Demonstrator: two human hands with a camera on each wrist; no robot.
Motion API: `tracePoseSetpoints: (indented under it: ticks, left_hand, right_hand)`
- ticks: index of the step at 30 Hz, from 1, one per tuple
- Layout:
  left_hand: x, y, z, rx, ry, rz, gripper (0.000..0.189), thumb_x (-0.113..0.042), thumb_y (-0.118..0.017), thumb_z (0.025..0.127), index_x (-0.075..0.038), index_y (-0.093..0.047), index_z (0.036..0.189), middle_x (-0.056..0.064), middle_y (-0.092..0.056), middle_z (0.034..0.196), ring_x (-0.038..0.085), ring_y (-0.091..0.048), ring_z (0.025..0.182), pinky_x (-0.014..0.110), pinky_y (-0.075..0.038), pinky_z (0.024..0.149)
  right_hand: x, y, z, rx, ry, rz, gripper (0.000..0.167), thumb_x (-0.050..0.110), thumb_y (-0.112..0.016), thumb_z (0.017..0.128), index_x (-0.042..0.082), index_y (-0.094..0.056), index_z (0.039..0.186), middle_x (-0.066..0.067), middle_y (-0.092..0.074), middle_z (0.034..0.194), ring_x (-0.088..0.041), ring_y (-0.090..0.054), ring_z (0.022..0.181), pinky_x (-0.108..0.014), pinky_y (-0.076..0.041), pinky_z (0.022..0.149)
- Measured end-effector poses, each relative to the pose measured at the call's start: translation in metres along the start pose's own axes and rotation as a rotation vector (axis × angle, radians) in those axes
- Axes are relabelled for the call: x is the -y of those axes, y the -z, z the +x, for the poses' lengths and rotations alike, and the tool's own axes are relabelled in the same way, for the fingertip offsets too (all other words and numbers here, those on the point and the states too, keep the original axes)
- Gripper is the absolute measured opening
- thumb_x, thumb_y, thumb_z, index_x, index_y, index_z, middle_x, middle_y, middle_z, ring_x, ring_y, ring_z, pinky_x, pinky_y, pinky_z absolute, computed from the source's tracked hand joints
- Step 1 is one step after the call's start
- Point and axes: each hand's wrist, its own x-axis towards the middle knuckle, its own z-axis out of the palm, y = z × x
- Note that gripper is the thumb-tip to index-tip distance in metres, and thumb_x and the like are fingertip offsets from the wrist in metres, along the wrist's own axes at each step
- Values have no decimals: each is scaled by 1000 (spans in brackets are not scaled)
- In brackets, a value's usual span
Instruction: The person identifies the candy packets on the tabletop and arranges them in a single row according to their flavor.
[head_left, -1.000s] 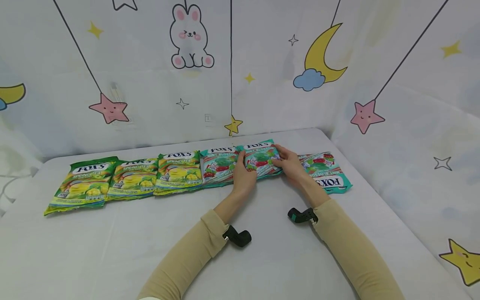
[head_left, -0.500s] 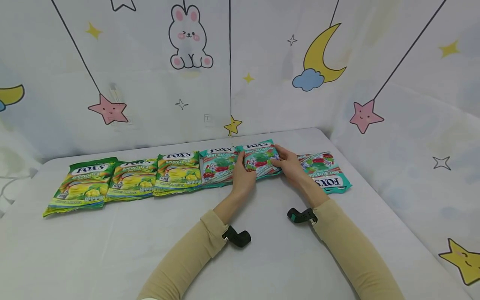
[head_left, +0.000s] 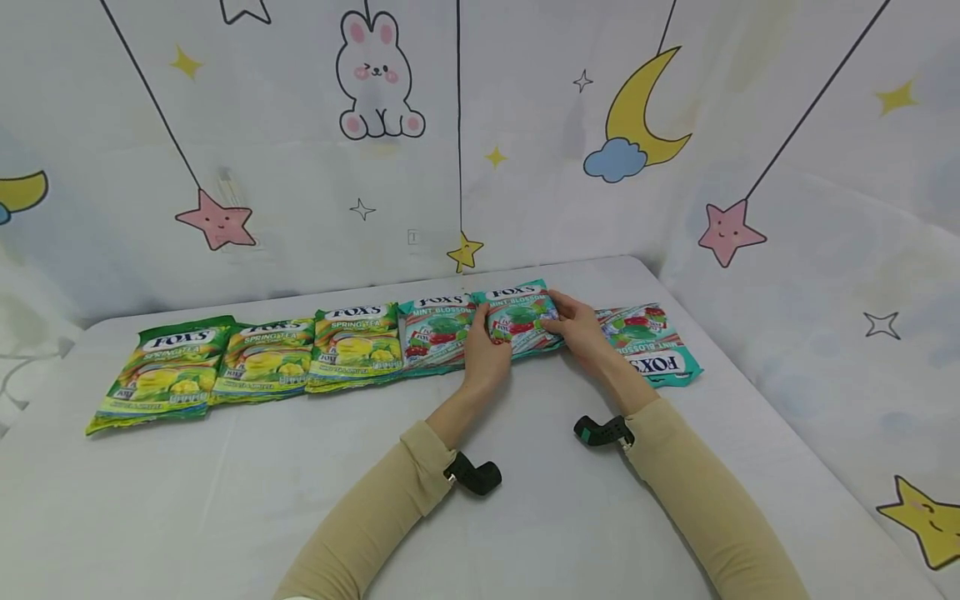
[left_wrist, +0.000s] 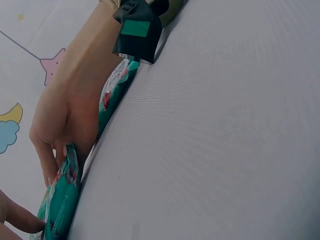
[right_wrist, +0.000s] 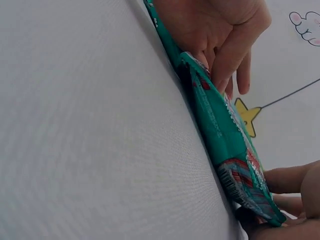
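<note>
A teal Fox's Mint Blossom candy bag (head_left: 521,317) stands between both hands, its printed face toward the head camera. My left hand (head_left: 487,348) grips its left edge, thumb on the front. At the opposite edge, my right hand (head_left: 581,329) pinches the bag, with the fingers partly behind it. Seen from the right wrist, the bag's lower side (right_wrist: 220,125) lies close along the white cloth. A second Mint Blossom bag (head_left: 438,333) lies just left of the held one, partly overlapped by it. To the right, another Mint Blossom bag (head_left: 648,342) lies upside down, partly behind the right hand.
Three yellow-green Fox's Spring Tea bags (head_left: 165,371) continue the row to the left, overlapping at their edges. White cloth covers the table (head_left: 262,483). A patterned curtain (head_left: 300,208) rises directly behind the row, and another side of it stands at the right.
</note>
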Motion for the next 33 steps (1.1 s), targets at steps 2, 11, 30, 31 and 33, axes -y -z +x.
tracePoseSetpoints:
  ticks: [2,11,30,31,33]
  left_hand:
    - [0,-2,0,-18,-18,6,82,13,-52,82,-11,-29,157,10,-34,161,26,-34,146,42,-36,115]
    - [-10,-27,-18,3,-215,-65,76,15,-54,84,-10,-37,154,9,-42,157,23,-39,144,40,-37,114]
    - [-41,-112,-79,201,201,-155,60,7,-64,84,-10,-53,140,13,-53,144,28,-51,134,43,-42,111]
    - [-43,-114,-81,188,217,-161,60,7,-64,84,-11,-53,140,13,-54,144,28,-52,133,44,-42,110]
    - [-47,-119,-84,165,245,-179,59,6,-66,85,-12,-53,139,12,-55,142,28,-53,131,44,-43,109]
  right_hand:
    - [4,2,-2,-10,-3,-16,66,0,-59,97,4,-30,156,-16,-30,162,-26,-29,149,-39,-27,120]
    - [16,40,-16,18,67,-99,59,11,-59,100,0,-35,153,-19,-35,158,-28,-34,147,-44,-30,119]
    - [32,104,-25,-13,32,-389,56,29,-65,97,5,-49,146,-18,-49,149,-34,-49,134,-51,-37,113]
    - [32,105,-25,-13,31,-402,56,27,-66,97,4,-49,146,-19,-49,149,-35,-48,135,-51,-37,113]
    - [32,108,-24,-12,32,-434,55,23,-66,97,2,-49,145,-21,-49,149,-37,-45,138,-52,-37,113]
